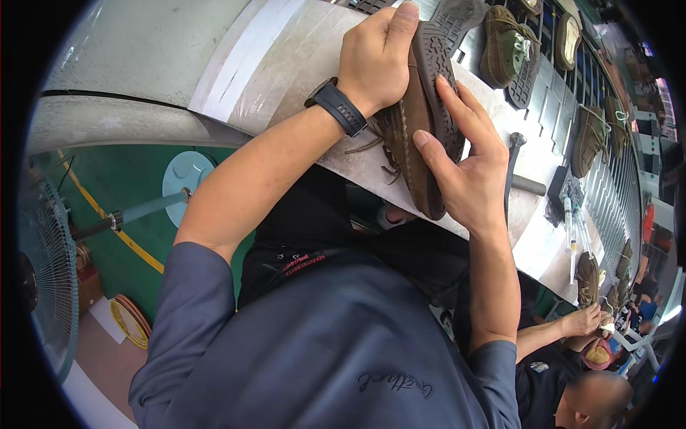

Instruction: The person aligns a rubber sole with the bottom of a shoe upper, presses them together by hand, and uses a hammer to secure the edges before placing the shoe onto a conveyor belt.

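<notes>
Between the fingers [457, 106], brown shoe [421, 109].

Brown shoe [421, 107] between left hand [375, 61] and right hand [475, 164] at the pale worktable [279, 64].

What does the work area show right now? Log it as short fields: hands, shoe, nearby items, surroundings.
Left hand: gripping the far end of the brown shoe
Right hand: thumb and fingers spread against the shoe
Shoe pose: tilted on its side, sole facing right
Laces: hanging loose
Right of hands: syringe-like tubes, other shoes
Left side: fan
Lower right: co-worker
</notes>
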### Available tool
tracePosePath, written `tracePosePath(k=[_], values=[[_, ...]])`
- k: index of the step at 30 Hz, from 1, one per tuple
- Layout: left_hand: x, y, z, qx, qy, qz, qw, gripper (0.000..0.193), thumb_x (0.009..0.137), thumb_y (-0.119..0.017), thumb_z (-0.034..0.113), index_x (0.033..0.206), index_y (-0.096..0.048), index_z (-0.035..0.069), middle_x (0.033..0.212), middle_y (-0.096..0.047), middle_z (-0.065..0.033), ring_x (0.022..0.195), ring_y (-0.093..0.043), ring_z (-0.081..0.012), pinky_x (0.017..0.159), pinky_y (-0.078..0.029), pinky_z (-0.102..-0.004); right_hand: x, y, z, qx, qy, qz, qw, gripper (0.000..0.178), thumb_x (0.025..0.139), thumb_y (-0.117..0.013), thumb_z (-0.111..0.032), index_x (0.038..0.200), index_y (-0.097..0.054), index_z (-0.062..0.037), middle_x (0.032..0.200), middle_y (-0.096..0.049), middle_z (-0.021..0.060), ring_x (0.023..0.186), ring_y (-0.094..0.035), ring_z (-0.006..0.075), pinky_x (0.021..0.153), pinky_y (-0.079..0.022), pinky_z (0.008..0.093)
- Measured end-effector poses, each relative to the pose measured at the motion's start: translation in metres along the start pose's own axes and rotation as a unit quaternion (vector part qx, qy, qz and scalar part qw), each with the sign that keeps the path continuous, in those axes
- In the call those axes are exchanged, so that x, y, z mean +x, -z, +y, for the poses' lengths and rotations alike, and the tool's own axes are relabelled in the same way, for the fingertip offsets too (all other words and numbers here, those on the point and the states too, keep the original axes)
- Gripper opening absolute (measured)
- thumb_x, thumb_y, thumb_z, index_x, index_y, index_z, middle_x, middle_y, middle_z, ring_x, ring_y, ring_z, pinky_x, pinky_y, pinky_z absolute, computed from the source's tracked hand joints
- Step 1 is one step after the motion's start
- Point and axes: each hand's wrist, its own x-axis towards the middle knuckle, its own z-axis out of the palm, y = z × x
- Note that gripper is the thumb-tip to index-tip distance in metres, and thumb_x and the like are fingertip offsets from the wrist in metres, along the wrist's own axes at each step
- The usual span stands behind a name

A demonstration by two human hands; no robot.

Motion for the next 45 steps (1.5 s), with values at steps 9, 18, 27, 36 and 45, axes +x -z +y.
tracePosePath(k=[9, 18, 27, 36, 45], values=[[0.000, 0.004, 0.000, 0.026, 0.017, -0.005, 0.999, 0.051, 0.116, -0.043, 0.040, 0.098, -0.067, -0.001, 0.086, -0.069, -0.0241, 0.084, -0.069, -0.0411, 0.077, -0.052, -0.0453, 0.002, -0.003, -0.004, -0.050, 0.029, -0.004, 0.998, 0.060, 0.086, -0.082, -0.011, 0.145, -0.069, -0.0097, 0.143, -0.058, 0.0398, 0.131, -0.062, 0.0511, 0.110, -0.050, 0.0472], [0.002, 0.007, 0.001, 0.025, -0.013, 0.002, 1.000, 0.049, 0.116, -0.043, 0.038, 0.096, -0.067, -0.001, 0.086, -0.068, -0.0248, 0.083, -0.068, -0.0428, 0.076, -0.052, -0.0458, 0.003, -0.004, -0.013, -0.089, 0.036, -0.013, 0.995, 0.058, 0.087, -0.081, -0.012, 0.145, -0.069, -0.0125, 0.142, -0.057, 0.0409, 0.128, -0.061, 0.0533, 0.109, -0.050, 0.0502], [0.003, 0.011, -0.010, 0.018, 0.032, -0.058, 0.998, 0.054, 0.113, -0.053, 0.047, 0.121, -0.072, -0.003, 0.101, -0.076, -0.0096, 0.096, -0.070, -0.0152, 0.089, -0.055, -0.0303, 0.002, -0.005, -0.003, -0.004, -0.012, -0.021, 1.000, 0.074, 0.083, -0.087, -0.016, 0.152, -0.060, -0.0050, 0.145, -0.059, 0.0353, 0.136, -0.059, 0.0462, 0.115, -0.047, 0.0465], [-0.005, 0.011, -0.014, -0.009, -0.033, -0.012, 0.999, 0.049, 0.106, -0.067, 0.043, 0.120, -0.066, -0.004, 0.099, -0.073, -0.0205, 0.093, -0.071, -0.0352, 0.084, -0.055, -0.0419, -0.013, -0.017, 0.003, 0.033, -0.033, -0.009, 0.999, 0.086, 0.076, -0.093, -0.020, 0.154, -0.058, -0.0049, 0.149, -0.056, 0.0287, 0.137, -0.059, 0.0403, 0.115, -0.046, 0.0459], [-0.003, 0.014, -0.008, 0.008, -0.036, -0.011, 0.999, 0.045, 0.107, -0.065, 0.041, 0.118, -0.066, -0.003, 0.100, -0.072, -0.0219, 0.094, -0.071, -0.0348, 0.084, -0.055, -0.0423, -0.014, -0.017, -0.001, 0.004, -0.015, -0.014, 1.000, 0.077, 0.079, -0.091, -0.017, 0.150, -0.063, -0.0069, 0.149, -0.053, 0.0323, 0.134, -0.058, 0.0447, 0.113, -0.047, 0.0470]])
